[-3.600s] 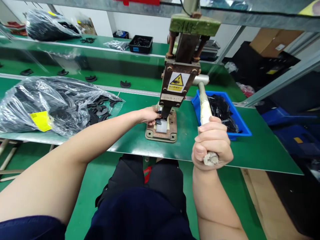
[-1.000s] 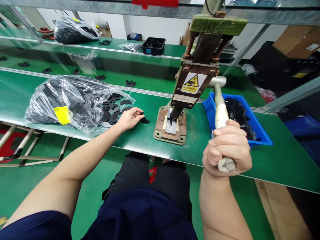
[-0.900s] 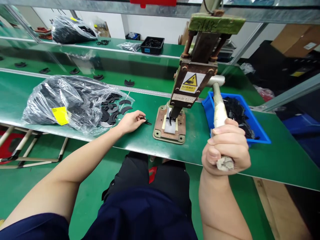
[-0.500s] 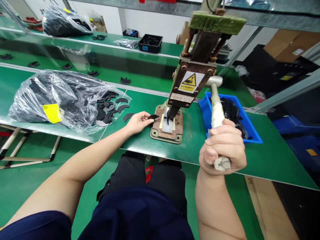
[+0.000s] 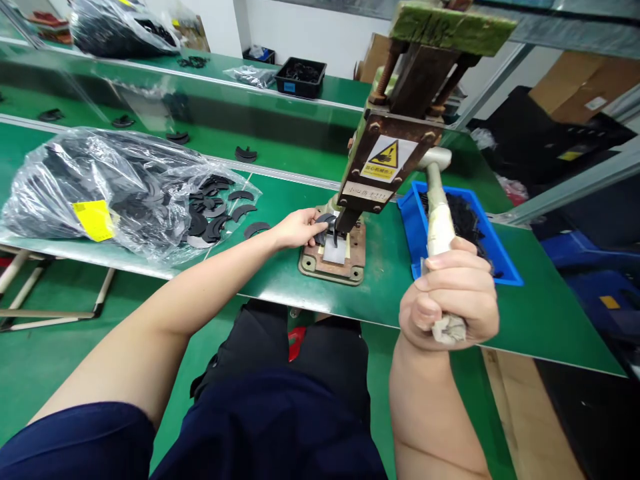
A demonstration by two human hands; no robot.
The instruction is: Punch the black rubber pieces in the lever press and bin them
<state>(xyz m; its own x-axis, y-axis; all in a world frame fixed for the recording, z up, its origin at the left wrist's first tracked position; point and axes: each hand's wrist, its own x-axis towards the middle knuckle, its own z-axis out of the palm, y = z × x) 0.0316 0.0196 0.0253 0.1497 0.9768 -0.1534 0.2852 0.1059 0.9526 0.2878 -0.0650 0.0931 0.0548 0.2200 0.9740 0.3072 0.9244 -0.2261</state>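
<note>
My left hand (image 5: 301,228) pinches a black curved piece (image 5: 325,230) at the left side of the press base, close to the ram. Another dark part (image 5: 336,235) shows upright at the grey metal plate (image 5: 335,252) under the ram. My right hand (image 5: 453,293) is wrapped round the taped lever (image 5: 439,220) of the hand press (image 5: 380,147). The press base (image 5: 311,265) sits on the green bench. Whether the held piece touches the fixture, I cannot tell.
To the left lies a clear plastic bag (image 5: 100,180) spilling black curved pieces (image 5: 215,208). A blue bin (image 5: 505,260) with black parts stands right of the press. Behind, several parts (image 5: 246,155) lie in a row on a green strip, and a black tray (image 5: 300,78) sits farther back.
My left hand has carried the black curved piece rightward, from the edge of the press base to beside the ram. My right hand keeps its grip on the lever. The view has shifted slightly.
</note>
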